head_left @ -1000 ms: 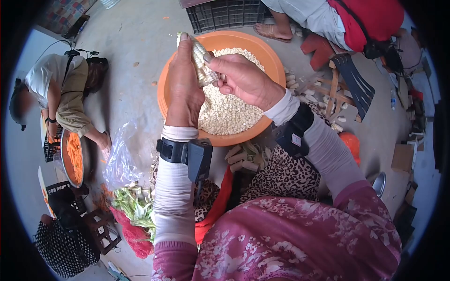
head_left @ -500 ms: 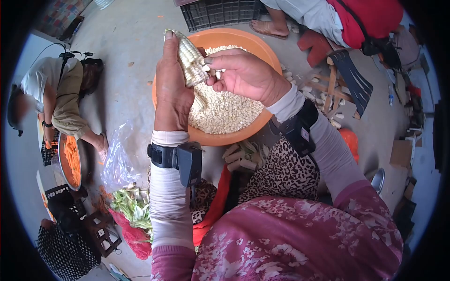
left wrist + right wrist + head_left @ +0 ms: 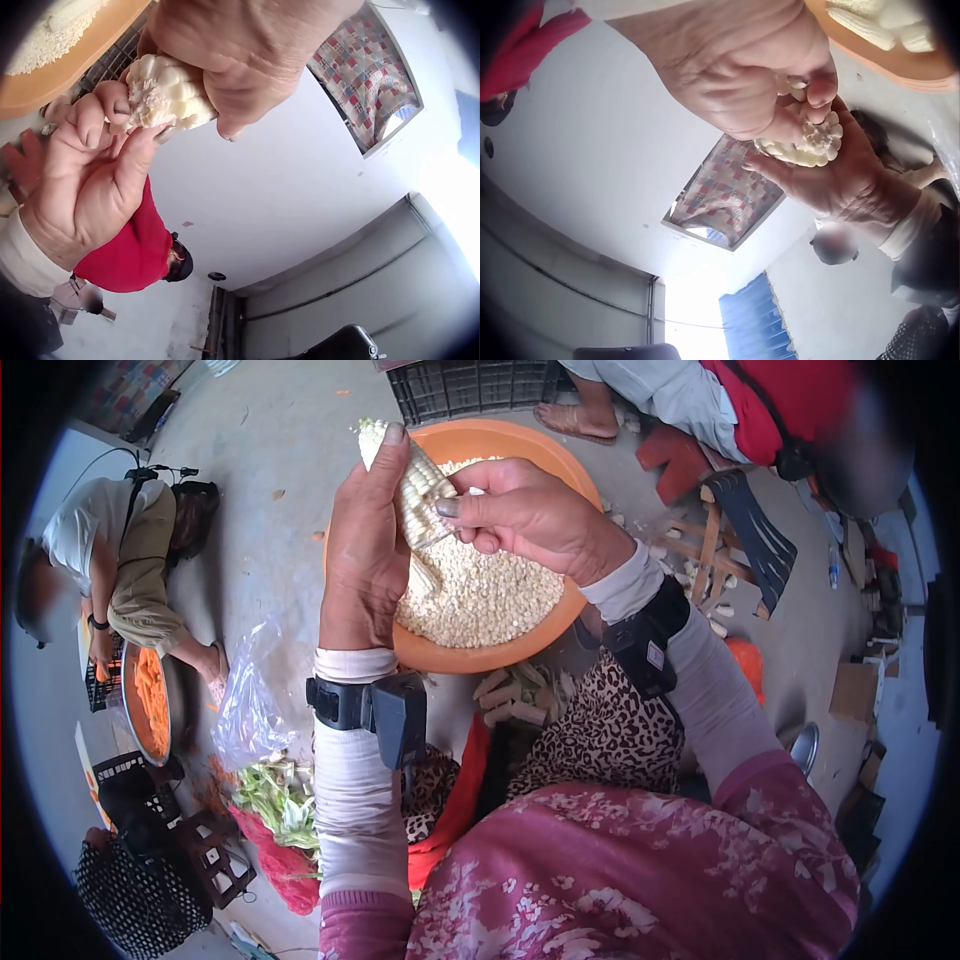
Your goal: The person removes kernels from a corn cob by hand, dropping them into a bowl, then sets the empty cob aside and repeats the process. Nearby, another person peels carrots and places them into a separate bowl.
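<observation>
My left hand grips a pale corn cob upright, its thumb along the upper part. Rows of whitish kernels cover much of it. My right hand pinches the cob's lower side, thumb on the kernels. A few loose kernels lie in the right hand's curled fingers in the right wrist view. In the left wrist view the cob's broken end faces the camera between both hands. Below them stands an orange basin with a heap of loose kernels and another cob.
Stripped cobs lie by my legs, more beside a wooden stool. At left are a plastic bag, green husks and a person bent near a bowl of orange strips. A black crate stands behind the basin.
The cob and both hands have moved slightly left in view since one second ago. My right thumb has shifted from the cob's edge onto its face over the last half second.
</observation>
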### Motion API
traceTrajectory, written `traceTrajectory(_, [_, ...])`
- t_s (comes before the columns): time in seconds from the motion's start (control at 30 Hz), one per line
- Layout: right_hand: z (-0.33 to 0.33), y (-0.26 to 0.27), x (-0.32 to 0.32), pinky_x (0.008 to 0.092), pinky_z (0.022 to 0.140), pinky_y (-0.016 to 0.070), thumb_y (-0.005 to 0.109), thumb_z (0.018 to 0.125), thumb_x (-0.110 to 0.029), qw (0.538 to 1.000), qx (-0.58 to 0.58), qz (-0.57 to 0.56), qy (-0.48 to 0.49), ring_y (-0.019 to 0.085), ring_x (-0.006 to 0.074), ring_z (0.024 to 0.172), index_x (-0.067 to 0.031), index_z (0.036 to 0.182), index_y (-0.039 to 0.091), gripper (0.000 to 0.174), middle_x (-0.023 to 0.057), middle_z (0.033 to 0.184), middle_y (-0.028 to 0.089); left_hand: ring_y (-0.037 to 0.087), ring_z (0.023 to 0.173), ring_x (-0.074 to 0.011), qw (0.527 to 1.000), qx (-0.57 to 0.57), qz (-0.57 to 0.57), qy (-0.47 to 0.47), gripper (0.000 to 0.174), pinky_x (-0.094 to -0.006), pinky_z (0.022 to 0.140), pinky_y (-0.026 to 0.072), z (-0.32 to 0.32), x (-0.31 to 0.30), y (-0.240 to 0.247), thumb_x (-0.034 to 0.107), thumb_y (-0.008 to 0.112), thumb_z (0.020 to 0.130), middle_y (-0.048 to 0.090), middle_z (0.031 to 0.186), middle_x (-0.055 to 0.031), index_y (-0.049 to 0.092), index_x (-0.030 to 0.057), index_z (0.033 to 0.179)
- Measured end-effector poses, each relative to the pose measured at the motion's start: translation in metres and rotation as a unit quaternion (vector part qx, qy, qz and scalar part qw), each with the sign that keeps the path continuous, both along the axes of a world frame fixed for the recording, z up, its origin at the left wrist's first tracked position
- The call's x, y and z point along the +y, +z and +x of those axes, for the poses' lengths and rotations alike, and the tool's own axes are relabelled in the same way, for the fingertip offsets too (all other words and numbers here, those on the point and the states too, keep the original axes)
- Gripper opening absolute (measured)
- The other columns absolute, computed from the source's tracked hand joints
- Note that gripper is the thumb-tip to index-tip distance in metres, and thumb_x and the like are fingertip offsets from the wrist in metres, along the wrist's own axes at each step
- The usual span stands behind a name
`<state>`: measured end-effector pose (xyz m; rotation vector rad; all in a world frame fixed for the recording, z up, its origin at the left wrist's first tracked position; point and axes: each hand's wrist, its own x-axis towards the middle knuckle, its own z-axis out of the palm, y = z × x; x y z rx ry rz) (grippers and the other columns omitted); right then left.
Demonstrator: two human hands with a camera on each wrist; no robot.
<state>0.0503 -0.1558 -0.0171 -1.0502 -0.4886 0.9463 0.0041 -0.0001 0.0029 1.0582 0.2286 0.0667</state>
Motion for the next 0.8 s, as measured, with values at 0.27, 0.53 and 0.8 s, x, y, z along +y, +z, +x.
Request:
traceTrajectory(0.27, [0.001,0.016,-0.005,0.0172,0.056,0.0405,0.053,0.088,-0.011,0.996,-0.004,0.001,-0.084,0.05,0.0067,0.07,0.0077,0.111,0.05,0.029,0.0123,0.096,0.057,0.059,0.086,-0.0246,0.983,0.019,-0.166,0.08,0.024,-0.0369,0.08,0.0491,-0.004,0.017,0.009,0.022,0.052,0.089,0.06,0.087,-0.0143,0.054,-0.0009,0.096])
traceTrajectory(0.53, [0.005,0.015,-0.011,0.0252,0.075,0.0421,0.051,0.09,-0.016,0.981,-0.117,-0.062,-0.14,0.054,0.0102,0.087,0.0021,0.11,0.054,0.028,0.0101,0.104,0.059,0.057,0.086,-0.0259,0.969,-0.04,-0.239,0.049,0.041,-0.038,0.08,0.0484,-0.008,0.039,0.005,0.038,0.053,0.089,0.058,0.089,-0.0132,0.052,-0.0019,0.099])
traceTrajectory(0.8, [0.003,0.022,-0.013,0.0273,0.083,0.0402,0.054,0.09,-0.028,0.972,-0.176,-0.091,-0.127,0.055,0.0141,0.101,0.0004,0.115,0.052,0.037,0.0073,0.106,0.059,0.057,0.083,-0.0235,0.983,-0.034,-0.168,0.072,0.042,-0.0371,0.075,0.0503,-0.008,0.016,0.009,0.042,0.049,0.091,0.059,0.087,-0.0118,0.052,0.0006,0.098])
